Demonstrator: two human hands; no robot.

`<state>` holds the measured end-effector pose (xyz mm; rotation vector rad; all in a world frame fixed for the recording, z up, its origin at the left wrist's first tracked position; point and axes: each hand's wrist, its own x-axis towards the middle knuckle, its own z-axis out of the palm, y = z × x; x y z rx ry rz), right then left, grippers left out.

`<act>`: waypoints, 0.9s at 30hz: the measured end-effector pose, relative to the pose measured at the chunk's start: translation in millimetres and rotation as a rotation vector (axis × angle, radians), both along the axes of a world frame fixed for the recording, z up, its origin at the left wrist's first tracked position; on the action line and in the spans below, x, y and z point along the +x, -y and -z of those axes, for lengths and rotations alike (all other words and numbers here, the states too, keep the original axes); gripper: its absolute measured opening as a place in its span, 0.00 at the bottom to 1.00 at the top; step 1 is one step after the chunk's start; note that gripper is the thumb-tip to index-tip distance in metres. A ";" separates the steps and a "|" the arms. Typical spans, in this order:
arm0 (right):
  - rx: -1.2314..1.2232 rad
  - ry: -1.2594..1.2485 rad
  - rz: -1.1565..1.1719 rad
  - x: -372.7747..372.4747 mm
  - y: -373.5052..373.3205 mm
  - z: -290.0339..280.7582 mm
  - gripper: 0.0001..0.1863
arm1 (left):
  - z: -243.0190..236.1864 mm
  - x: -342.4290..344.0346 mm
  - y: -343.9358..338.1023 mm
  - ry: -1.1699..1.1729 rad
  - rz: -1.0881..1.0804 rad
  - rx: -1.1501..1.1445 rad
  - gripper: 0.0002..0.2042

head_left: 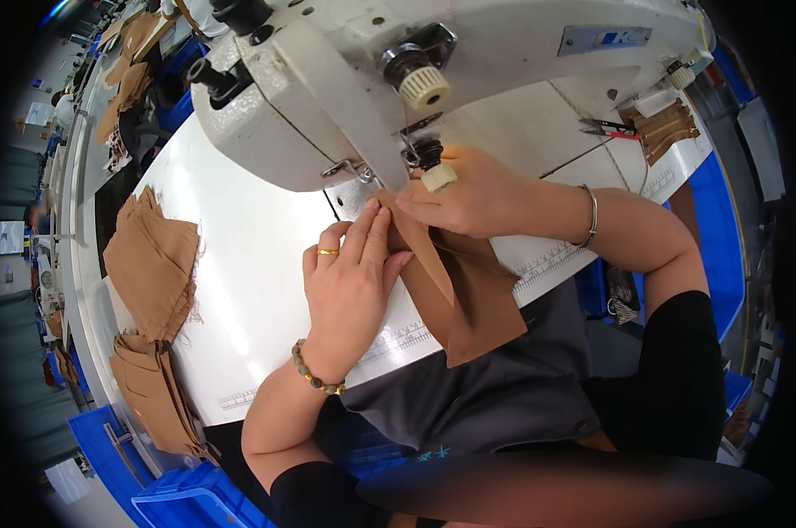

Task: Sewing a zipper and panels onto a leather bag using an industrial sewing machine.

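A brown fabric piece (490,321) lies folded under the sewing machine's needle area and hangs over the table's front edge. My left hand (350,282) rests on its left side, fingers stretched toward the presser foot (382,183) and thumb apart. Those fingertips press the cloth down beside the foot. My right hand (468,194) is closed on the fabric's upper right part, just right of the foot. Part of that hand is hidden behind a cream tension knob (438,179). The white sewing machine (327,97) arches over both hands.
Two stacks of brown fabric pieces, an upper one (154,268) and a lower one (156,392), lie at the table's left edge. Red-and-black thread snips (611,129) lie back right beside brown pieces (667,132). Blue bins (195,497) stand below the table.
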<state>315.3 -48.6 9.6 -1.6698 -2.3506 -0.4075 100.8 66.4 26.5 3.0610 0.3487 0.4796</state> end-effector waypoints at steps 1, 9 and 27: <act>0.082 -0.018 -0.025 1.1 -1.7 1.0 0.18 | 0.3 0.3 0.2 -0.010 0.001 0.008 0.28; 0.311 -0.088 -0.114 5.5 -5.5 1.7 0.03 | -1.1 7.8 3.5 -0.034 0.034 0.089 0.27; 0.164 -0.177 -0.126 19.8 -8.7 -0.1 0.15 | -1.3 9.2 9.7 -0.037 0.060 0.132 0.23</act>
